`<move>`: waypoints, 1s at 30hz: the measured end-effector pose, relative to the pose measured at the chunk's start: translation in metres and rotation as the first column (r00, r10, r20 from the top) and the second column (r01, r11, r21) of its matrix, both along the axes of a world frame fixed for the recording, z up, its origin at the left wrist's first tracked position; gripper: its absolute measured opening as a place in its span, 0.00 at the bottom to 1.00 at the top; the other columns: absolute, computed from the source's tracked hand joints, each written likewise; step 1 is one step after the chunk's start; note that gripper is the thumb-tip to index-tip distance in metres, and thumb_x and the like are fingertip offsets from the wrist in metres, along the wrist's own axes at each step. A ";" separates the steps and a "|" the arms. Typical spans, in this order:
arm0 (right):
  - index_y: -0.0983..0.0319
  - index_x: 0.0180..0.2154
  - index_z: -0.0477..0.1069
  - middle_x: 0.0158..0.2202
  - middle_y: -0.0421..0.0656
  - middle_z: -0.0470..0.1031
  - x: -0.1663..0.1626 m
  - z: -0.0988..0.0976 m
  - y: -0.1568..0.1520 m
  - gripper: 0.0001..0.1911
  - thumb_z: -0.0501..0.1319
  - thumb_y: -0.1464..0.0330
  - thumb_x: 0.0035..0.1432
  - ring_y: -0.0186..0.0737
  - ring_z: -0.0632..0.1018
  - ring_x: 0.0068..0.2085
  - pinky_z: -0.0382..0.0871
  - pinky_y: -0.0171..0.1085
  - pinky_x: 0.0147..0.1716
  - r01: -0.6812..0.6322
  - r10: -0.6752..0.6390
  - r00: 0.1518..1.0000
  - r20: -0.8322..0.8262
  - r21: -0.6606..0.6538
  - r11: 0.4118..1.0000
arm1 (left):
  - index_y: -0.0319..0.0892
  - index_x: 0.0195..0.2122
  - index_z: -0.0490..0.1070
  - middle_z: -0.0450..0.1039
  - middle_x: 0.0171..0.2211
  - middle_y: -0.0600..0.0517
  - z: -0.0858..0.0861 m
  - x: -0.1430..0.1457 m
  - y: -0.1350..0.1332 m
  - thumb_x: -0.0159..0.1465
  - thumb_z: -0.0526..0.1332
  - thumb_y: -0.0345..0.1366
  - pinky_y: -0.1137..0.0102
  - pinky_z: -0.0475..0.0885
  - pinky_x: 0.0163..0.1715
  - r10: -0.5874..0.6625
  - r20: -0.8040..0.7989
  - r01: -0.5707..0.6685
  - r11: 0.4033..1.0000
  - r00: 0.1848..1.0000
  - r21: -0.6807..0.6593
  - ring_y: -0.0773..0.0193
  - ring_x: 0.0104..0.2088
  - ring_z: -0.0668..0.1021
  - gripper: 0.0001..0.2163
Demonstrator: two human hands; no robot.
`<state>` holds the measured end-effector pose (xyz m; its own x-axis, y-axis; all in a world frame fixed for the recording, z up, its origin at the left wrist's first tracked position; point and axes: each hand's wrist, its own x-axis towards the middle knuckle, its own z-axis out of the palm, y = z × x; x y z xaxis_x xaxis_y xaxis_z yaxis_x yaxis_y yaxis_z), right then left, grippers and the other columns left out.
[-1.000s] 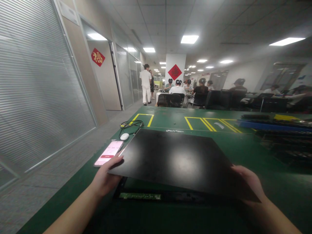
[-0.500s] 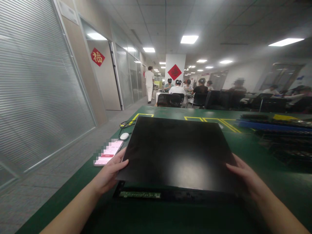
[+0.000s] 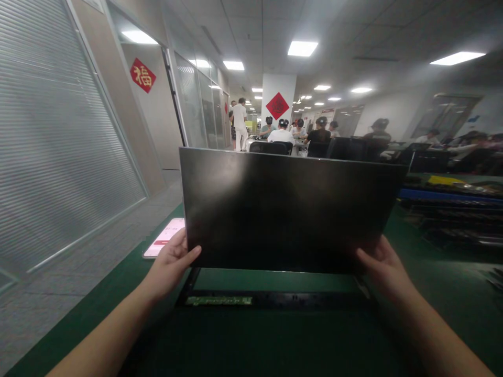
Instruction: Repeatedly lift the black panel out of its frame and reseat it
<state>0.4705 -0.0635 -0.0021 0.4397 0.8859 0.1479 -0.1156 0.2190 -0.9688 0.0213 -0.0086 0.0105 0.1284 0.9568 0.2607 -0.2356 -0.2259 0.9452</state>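
Black panel (image 3: 291,209) held steeply tilted, left hand (image 3: 171,264) closed on its left edge, right hand (image 3: 387,267) closed on right edge, dark frame (image 3: 310,300) below, lying on green tabletop (image 3: 444,290).

We cannot see the far part of the thin black frame (image 3: 314,300), which the flat black rectangular panel (image 3: 286,209) hides. The left hand (image 3: 170,265) covers part of the pink-screened phone (image 3: 164,236), whose small text we cannot read.
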 end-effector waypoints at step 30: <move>0.55 0.46 0.76 0.44 0.46 0.83 -0.002 -0.013 0.015 0.29 0.74 0.69 0.36 0.56 0.82 0.45 0.77 0.50 0.42 -0.060 0.050 0.998 -0.040 -0.291 0.955 | 0.41 0.51 0.70 0.78 0.52 0.41 -0.020 0.011 0.006 0.50 0.75 0.32 0.52 0.69 0.57 -0.073 -0.033 0.061 0.958 0.997 -0.279 0.44 0.55 0.78 0.28</move>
<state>0.4682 -0.0490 -0.0151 0.3894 0.9112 -0.1342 -0.1512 -0.0805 -0.9852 0.0327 -0.0027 -0.0095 0.2004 0.9795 -0.0207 -0.1990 0.0614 0.9781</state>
